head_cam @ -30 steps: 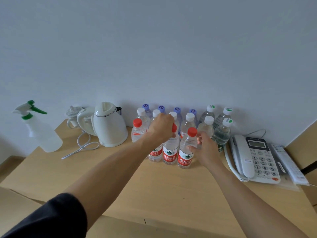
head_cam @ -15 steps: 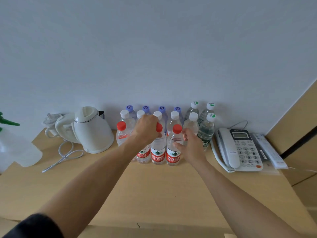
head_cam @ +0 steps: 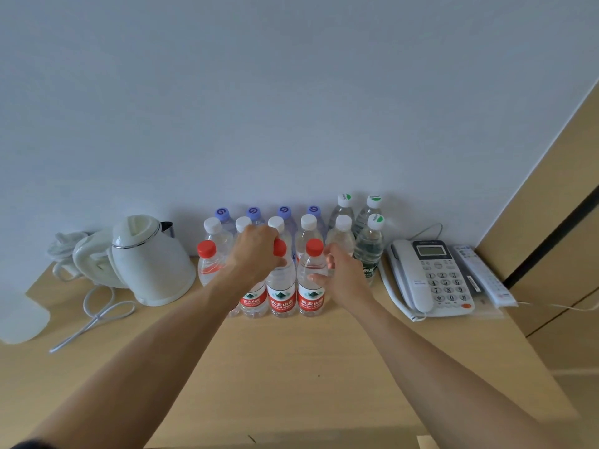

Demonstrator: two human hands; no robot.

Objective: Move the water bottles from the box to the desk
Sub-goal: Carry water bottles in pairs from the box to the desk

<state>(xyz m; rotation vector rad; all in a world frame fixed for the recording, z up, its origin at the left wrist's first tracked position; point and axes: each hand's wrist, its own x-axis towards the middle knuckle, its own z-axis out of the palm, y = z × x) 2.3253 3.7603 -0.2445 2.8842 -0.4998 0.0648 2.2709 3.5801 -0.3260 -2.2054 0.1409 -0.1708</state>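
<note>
Red-capped water bottles (head_cam: 281,286) stand in a front row on a light wooden desk (head_cam: 291,367), ahead of white-capped bottles (head_cam: 308,231) and purple-capped bottles (head_cam: 252,212) along the wall. The left hand (head_cam: 256,251) curls over the necks of two red-capped bottles, gripping them from above. The right hand (head_cam: 343,273), fingers loosely spread, touches the side of the rightmost red-capped bottle (head_cam: 311,280). A white electric kettle (head_cam: 152,264) sits to the left, a desk telephone (head_cam: 431,280) to the right.
</note>
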